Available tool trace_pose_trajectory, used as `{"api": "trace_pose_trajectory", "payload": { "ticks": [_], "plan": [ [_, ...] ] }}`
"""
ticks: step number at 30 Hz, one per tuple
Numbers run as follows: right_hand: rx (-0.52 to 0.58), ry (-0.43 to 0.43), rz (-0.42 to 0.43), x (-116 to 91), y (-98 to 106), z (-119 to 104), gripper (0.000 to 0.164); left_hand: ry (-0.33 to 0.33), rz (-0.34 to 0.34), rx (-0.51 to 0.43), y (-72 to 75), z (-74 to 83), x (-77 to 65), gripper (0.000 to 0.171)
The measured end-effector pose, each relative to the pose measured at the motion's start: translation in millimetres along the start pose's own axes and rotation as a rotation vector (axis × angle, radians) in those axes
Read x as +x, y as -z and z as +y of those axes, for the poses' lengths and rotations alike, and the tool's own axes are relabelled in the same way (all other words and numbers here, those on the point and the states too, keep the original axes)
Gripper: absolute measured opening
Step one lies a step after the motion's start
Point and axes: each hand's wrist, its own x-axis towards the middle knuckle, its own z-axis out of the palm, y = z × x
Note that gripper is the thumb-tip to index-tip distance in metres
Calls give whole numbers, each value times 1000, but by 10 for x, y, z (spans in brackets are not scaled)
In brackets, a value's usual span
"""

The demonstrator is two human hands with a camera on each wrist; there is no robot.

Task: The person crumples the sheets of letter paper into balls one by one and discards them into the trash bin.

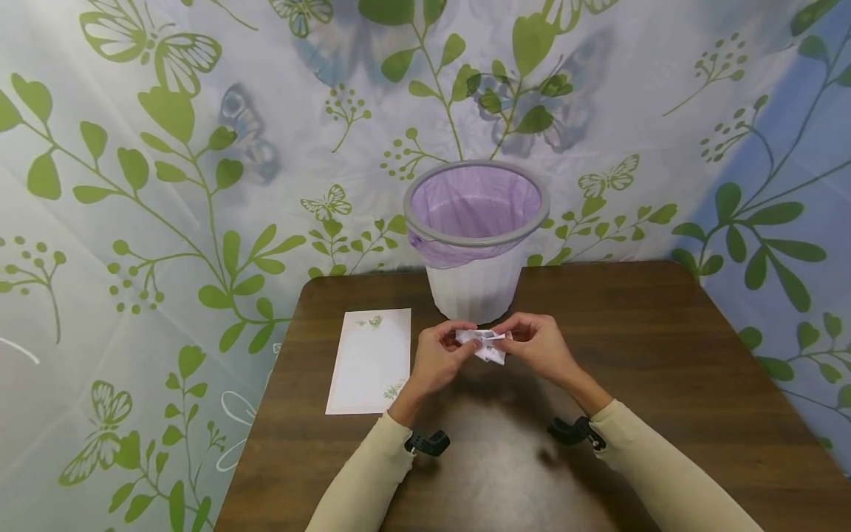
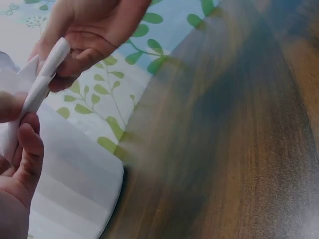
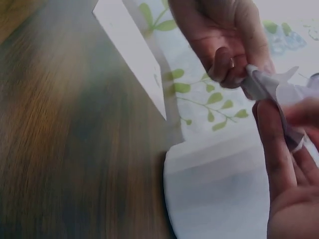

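Both hands pinch a small folded, crumpled piece of white paper (image 1: 488,344), held above the table just in front of the bin. My left hand (image 1: 436,357) grips its left end between thumb and fingers, and my right hand (image 1: 541,347) grips its right end. In the left wrist view the paper (image 2: 44,77) looks like a narrow folded strip between the two hands. Loose corners stick up from the paper (image 3: 276,84) in the right wrist view. Part of it is hidden behind the fingers.
A white bin (image 1: 475,284) with a grey rim and purple liner (image 1: 465,199) stands at the table's back edge. On the brown wooden table (image 1: 638,355), left of the hands, lies a flat sheet of paper (image 1: 370,362) with leaf prints. A patterned curtain (image 1: 266,148) hangs behind.
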Motion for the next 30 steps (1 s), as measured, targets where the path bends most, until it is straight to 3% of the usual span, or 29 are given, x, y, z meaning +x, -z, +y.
{"api": "trace_pose_trajectory", "payload": {
  "ticks": [7, 11, 14, 19, 23, 26, 30],
  "plan": [
    [16, 75, -196, -46, 58, 16, 54, 150, 69, -167, 51, -39, 38, 25],
    [-16, 133, -195, -47, 51, 7, 59, 195, 79, -228, 68, -24, 35, 27],
    [-51, 165, -136, -46, 17, 10, 43, 199, 46, -222, 67, -5, 18, 28],
    [-105, 157, -22, -42, -12, 6, 19, 154, -23, -186, 21, 27, -2, 35],
    [-141, 137, 12, -26, -10, 7, 20, 79, -8, -159, -23, 31, -14, 38],
    [-164, 144, 32, -11, -4, 10, 21, 14, -7, -72, -37, 27, -30, 35],
    [-147, 125, 64, -2, 9, 18, 19, -45, -64, 17, -27, 22, -46, 46]
  ]
}}
